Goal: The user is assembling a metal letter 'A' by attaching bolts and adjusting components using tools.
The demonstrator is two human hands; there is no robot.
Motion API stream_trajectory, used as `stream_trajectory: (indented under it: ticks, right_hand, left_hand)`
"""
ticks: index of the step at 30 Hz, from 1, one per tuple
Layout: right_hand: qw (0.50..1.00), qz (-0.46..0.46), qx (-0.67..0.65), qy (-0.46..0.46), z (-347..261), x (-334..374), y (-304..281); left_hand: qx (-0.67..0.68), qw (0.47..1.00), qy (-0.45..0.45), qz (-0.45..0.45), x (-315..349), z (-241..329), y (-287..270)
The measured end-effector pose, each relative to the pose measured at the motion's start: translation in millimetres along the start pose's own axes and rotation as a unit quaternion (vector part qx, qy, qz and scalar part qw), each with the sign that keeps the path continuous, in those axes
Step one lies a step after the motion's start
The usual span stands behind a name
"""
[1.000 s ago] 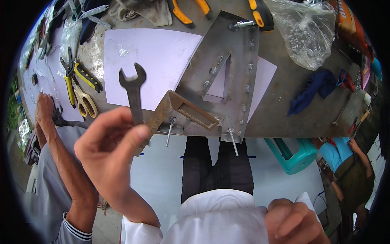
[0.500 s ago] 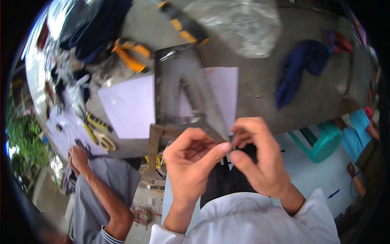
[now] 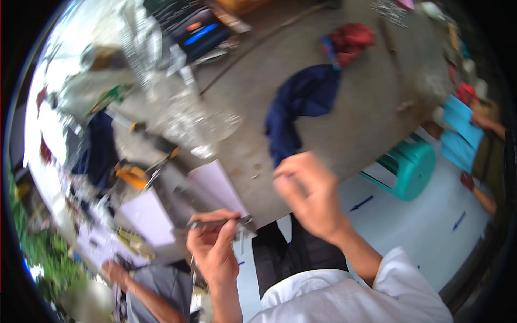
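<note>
My left hand [image 3: 212, 255] is closed around a slim dark metal piece [image 3: 212, 222], pinched between thumb and fingers at the table's front edge. My right hand [image 3: 315, 202] is off to the right, held over the edge, its fingers bent and loosely parted with nothing visible in them; motion blurs it a little. Just beyond its fingertips lies a navy cloth [image 3: 293, 102]. A small metal bit [image 3: 255, 176] sits on the table left of that hand. Past my left hand, a metal frame [image 3: 191, 199] rests across white paper [image 3: 218, 185].
A clear plastic bag [image 3: 199, 129], orange-handled pliers [image 3: 132, 175] and a black-and-yellow-handled tool [image 3: 156, 141] lie on the metal table [image 3: 242, 145]. A red cloth [image 3: 353, 43] is farther back. A green stool [image 3: 412, 169] stands at right. Another person's hand [image 3: 114, 272] is at lower left.
My view has swung to the right. My hands, together before, are now apart: the right one has moved away rightward, while the left keeps the metal piece.
</note>
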State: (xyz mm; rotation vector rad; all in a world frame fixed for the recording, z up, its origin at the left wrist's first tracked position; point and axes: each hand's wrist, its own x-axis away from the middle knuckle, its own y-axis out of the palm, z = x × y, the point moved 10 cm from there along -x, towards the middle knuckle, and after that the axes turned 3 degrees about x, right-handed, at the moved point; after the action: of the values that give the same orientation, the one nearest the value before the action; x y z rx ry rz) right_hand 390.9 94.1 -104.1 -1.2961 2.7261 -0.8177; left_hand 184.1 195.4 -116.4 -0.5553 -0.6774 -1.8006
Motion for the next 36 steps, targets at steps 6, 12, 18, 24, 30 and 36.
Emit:
stream_trajectory:
  ticks: [6, 12, 18, 24, 30, 36]
  right_hand:
    - [0.999, 0.019, 0.002, 0.026, 11.1, -13.4, -12.7]
    - [0.99, -0.076, 0.061, -0.099, -33.8, -15.1, 38.4]
    - [0.959, -0.122, 0.051, -0.249, -104.1, -11.2, 89.9]
    - [0.932, -0.198, 0.02, -0.302, -169.4, 16.6, 160.8]
    - [0.915, -0.142, 0.225, -0.302, -172.0, -20.8, 266.2]
    - [0.891, -0.124, 0.35, -0.26, -150.2, -69.0, 321.6]
  left_hand:
    - [0.001, 0.999, 0.018, 0.044, 1.0, 20.8, -37.3]
    - [-0.265, 0.932, 0.12, 0.214, -24.7, 84.5, -132.7]
    - [-0.513, 0.767, 0.275, 0.271, -104.1, 163.9, -177.3]
    - [-0.61, 0.672, 0.304, 0.29, -179.8, 211.9, -201.4]
    - [-0.549, 0.669, 0.375, 0.331, -191.1, 235.6, -223.1]
    - [-0.516, 0.711, 0.327, 0.348, -210.7, 213.3, -238.5]
